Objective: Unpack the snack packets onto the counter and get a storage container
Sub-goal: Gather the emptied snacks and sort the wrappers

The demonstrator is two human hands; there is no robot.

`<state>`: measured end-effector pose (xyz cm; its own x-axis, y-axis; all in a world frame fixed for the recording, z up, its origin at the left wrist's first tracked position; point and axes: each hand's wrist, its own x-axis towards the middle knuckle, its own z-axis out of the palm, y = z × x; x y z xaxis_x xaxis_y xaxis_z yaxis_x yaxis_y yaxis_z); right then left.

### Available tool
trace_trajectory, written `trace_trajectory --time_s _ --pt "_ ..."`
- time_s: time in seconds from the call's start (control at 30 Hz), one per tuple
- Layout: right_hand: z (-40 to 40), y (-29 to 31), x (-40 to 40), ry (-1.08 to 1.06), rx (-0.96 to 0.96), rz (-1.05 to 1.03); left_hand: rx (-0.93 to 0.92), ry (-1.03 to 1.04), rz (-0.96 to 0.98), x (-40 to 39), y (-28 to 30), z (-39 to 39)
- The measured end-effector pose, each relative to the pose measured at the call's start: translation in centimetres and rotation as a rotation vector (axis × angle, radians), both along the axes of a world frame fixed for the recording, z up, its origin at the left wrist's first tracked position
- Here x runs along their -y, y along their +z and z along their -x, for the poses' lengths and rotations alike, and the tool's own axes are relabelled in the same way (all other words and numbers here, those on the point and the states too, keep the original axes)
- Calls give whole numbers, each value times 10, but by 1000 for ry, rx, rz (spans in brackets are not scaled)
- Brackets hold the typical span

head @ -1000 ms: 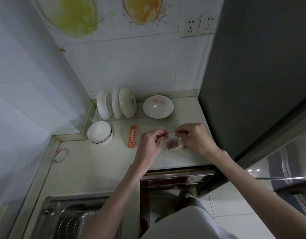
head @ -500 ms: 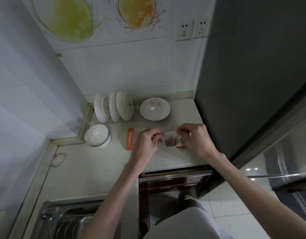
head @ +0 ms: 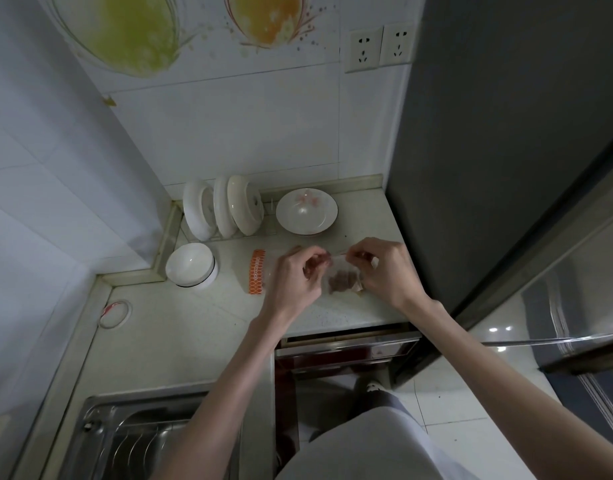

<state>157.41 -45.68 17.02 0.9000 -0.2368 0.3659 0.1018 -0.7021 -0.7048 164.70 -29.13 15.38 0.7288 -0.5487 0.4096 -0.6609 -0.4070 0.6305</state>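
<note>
Clear bag (head: 343, 279) of brown snacks; orange packet (head: 257, 271) flat on counter (head: 180, 327).

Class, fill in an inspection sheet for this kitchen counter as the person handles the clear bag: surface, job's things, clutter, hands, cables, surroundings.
Surface: pale counter, lightly speckled.
Job's things: clear bag with brownish contents, held between both hands; orange packet lying flat on the counter to its left. No storage container seen.
Clutter: white bowl; flowered dish; three white dishes on edge in a rack; a ring with a red mark.
Hands: left hand and right hand pinch the bag's top.
Cables: nothing seen.
Surroundings: two wall sockets; steel sink; dark fridge.
</note>
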Motion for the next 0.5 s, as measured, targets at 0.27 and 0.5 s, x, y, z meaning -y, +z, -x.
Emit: trace_trajectory --time_s 0.27,0.5 --pt "4 -18 3 24 -40 36 48 56 -47 4 -14 13" --pt "11 -24 4 21 -44 -2 30 13 -72 7 -20 18"
